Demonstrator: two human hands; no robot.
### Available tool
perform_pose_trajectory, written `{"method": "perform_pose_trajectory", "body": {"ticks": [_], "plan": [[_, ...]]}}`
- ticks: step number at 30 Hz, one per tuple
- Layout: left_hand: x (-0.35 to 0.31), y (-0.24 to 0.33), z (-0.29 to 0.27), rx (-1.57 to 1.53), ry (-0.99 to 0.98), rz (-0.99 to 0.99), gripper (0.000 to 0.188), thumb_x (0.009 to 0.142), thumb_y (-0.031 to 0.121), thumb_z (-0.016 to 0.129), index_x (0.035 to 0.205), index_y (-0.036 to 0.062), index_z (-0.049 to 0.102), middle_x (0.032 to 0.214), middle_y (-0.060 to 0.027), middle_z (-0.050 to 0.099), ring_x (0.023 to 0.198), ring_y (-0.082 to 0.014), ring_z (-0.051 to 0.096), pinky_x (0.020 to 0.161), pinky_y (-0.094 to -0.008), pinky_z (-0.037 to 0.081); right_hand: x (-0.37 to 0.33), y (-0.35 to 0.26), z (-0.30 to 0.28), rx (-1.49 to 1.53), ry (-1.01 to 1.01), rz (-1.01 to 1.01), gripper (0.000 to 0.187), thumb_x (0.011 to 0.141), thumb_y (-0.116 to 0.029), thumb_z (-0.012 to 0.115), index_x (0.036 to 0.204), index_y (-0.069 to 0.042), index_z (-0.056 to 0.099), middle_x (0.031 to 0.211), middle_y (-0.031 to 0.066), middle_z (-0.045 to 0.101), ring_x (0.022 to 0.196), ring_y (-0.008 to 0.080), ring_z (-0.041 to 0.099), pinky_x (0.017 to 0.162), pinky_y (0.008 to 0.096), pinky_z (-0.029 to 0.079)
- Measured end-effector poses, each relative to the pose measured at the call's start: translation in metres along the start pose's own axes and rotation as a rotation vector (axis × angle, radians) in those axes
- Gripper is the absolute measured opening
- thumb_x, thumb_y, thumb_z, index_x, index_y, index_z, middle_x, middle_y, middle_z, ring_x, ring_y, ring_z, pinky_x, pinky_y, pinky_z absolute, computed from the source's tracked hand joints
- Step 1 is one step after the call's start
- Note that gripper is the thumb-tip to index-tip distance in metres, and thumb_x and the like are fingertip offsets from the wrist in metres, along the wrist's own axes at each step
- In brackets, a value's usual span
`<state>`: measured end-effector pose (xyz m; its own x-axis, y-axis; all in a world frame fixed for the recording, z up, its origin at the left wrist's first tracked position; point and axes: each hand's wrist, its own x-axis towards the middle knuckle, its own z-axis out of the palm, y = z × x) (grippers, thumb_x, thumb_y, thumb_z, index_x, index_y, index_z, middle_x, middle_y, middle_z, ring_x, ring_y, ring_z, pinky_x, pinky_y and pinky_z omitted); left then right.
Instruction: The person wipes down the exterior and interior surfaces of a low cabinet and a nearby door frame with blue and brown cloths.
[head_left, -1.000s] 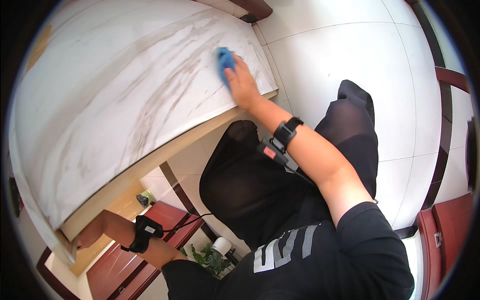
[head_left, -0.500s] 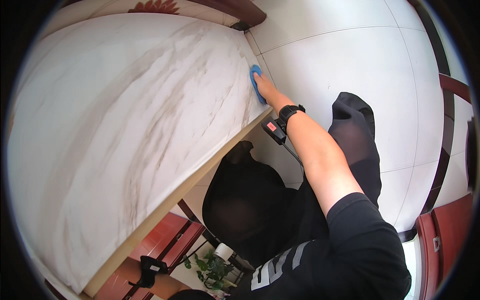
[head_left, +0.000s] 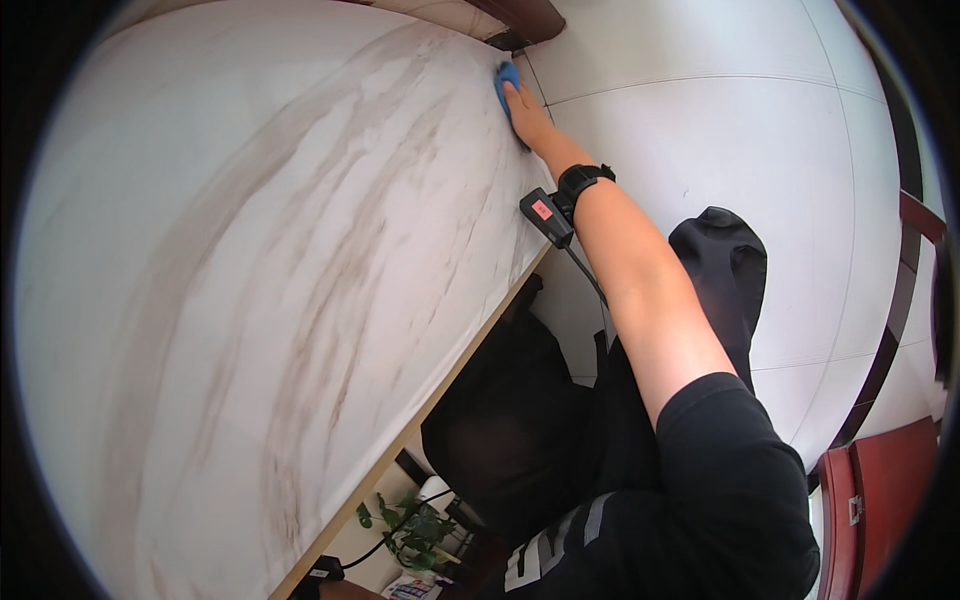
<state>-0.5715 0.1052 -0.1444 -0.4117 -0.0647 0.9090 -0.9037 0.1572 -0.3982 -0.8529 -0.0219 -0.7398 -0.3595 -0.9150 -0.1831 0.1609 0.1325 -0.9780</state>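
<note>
Here the right hand [head_left: 527,112] lies flat, fingers together, pressing a blue cloth [head_left: 506,78] onto the tabletop [head_left: 250,300] edge for full contact.

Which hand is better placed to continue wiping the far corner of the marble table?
The right hand: it already presses the blue cloth onto the table near that corner. The left hand is out of view.

The right arm stretches out straight and long, bare from the short black sleeve down to the wrist (a dark band is strapped round it). The right hand [head_left: 527,112] lies flat, palm down, fingers pressed forward. The left hand is out of sight.
</note>
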Motion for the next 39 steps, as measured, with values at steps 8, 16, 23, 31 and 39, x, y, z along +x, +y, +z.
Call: {"method": "perform_pose_trajectory", "body": {"ticks": [8, 16, 23, 31, 39], "plan": [[-0.028, -0.004, 0.015, 0.057, -0.064, -0.037, 0.056, 0.061, 0.04, 0.077, 0.087, -0.004, 0.055, 0.086, -0.0202, 0.059, 0.07, -0.0344, 0.06, 0.055, -0.0437, 0.047, -0.045, 0.027, 0.008, -0.106, -0.018, 0.321, 0.059, 0.094, -0.041, 0.031, 0.118, 0.011, 0.046, 0.123, 0.0322, 0.045, 0.116, 0.0432, 0.042, 0.1, 0.0433, 0.032], [-0.078, 0.015, 0.098, 0.055, -0.124, -0.056, 0.056, 0.061, 0.039, 0.077, 0.088, -0.0042, 0.055, 0.087, -0.0205, 0.059, 0.07, -0.0341, 0.06, 0.054, -0.0437, 0.047, -0.058, 0.057, 0.026, -0.154, 0.037, 0.57, 0.065, 0.095, -0.043, 0.029, 0.118, 0.016, 0.043, 0.127, 0.0369, 0.037, 0.121, 0.0468, 0.034, 0.104, 0.0454, 0.026], [-0.087, 0.014, 0.186, 0.132, -0.097, 0.065, 0.056, 0.06, 0.039, 0.077, 0.088, -0.0044, 0.055, 0.087, -0.0207, 0.059, 0.07, -0.0339, 0.06, 0.053, -0.0437, 0.047, -0.061, -0.056, 0.053, -0.084, 0.22, 0.121, 0.052, 0.095, -0.029, 0.038, 0.115, 0.019, 0.04, 0.134, 0.0358, 0.029, 0.124, 0.0458, 0.03, 0.107, 0.0454, 0.022], [-0.013, -0.017, 0.203, 0.135, -0.025, 0.294, 0.046, 0.064, 0.035, 0.075, 0.083, -0.0031, 0.056, 0.088, -0.0209, 0.058, 0.069, -0.0329, 0.059, 0.053, -0.0434, 0.047, -0.061, -0.137, 0.028, 0.157, 0.021, -0.296, 0.055, 0.09, -0.03, 0.045, 0.131, 0.006, 0.035, 0.138, 0.0246, 0.032, 0.127, 0.0396, 0.031, 0.107, 0.0411, 0.023], [0.013, -0.015, 0.202, 0.017, 0.075, 0.243, 0.033, 0.078, 0.033, 0.059, 0.076, -0.0002, 0.053, 0.082, -0.0153, 0.057, 0.066, -0.0262, 0.055, 0.055, -0.0412, 0.048, -0.054, 0.028, 0.012, -0.131, 0.058, 0.439, 0.06, 0.094, -0.042, 0.033, 0.126, 0.007, 0.039, 0.128, 0.029, 0.043, 0.12, 0.0415, 0.04, 0.101, 0.0408, 0.031]]}}
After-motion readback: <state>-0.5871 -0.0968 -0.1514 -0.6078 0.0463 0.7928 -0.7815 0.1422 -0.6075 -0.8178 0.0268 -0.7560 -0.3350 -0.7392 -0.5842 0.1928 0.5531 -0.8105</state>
